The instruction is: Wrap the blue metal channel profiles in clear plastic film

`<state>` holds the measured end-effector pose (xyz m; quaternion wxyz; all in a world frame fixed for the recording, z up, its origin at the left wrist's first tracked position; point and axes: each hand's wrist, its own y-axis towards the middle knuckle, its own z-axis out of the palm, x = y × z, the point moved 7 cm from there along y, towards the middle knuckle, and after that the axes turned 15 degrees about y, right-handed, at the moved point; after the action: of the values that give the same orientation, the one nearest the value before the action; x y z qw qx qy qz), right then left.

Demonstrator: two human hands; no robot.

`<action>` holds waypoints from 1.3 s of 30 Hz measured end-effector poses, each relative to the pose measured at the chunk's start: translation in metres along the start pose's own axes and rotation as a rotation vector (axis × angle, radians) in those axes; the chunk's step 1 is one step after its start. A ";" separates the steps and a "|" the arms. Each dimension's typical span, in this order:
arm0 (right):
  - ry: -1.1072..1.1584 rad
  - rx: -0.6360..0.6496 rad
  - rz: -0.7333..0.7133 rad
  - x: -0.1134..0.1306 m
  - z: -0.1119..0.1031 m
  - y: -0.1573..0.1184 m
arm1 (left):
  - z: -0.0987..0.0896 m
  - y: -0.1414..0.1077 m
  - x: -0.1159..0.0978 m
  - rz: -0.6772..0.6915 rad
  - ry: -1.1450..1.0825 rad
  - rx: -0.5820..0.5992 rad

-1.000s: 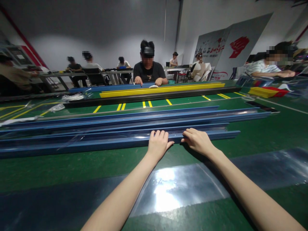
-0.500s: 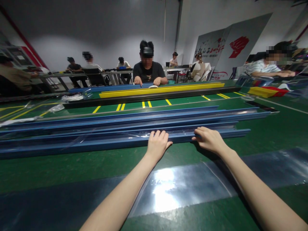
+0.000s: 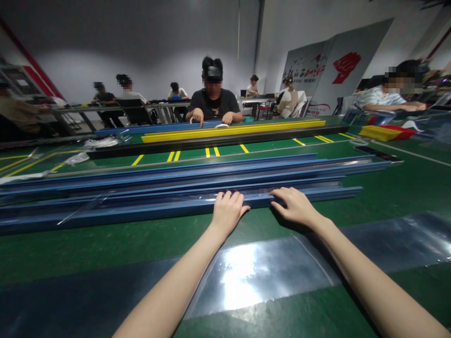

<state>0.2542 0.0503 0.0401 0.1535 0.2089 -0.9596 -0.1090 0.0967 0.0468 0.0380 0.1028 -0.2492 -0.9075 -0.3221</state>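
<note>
Rail [image 3: 176,212] lies beneath left fingers [image 3: 228,196], curled over its edge, and right fingers [image 3: 282,192], apart

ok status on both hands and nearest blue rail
Left hand on near rail, grip unclear. Right hand at its front edge, thumb apart from fingers. Clear film lies this side of it.

Your left hand [image 3: 228,213] rests on a blue channel [image 3: 158,214], right hand [image 3: 295,205] at its rim; film [image 3: 243,277] lies toward the desk's [image 3: 88,249] near edge.
</note>
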 end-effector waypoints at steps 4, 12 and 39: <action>0.024 -0.010 -0.010 0.001 0.002 0.000 | 0.000 0.000 0.000 0.002 -0.001 0.008; 0.060 -0.008 -0.018 -0.001 0.000 -0.001 | -0.001 0.001 0.000 0.004 0.002 0.000; -0.010 -0.059 -0.027 -0.006 0.000 -0.002 | 0.001 0.000 0.000 -0.005 0.004 0.011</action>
<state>0.2607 0.0509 0.0380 0.1531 0.2165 -0.9540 -0.1402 0.0963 0.0473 0.0370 0.1051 -0.2457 -0.9097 -0.3178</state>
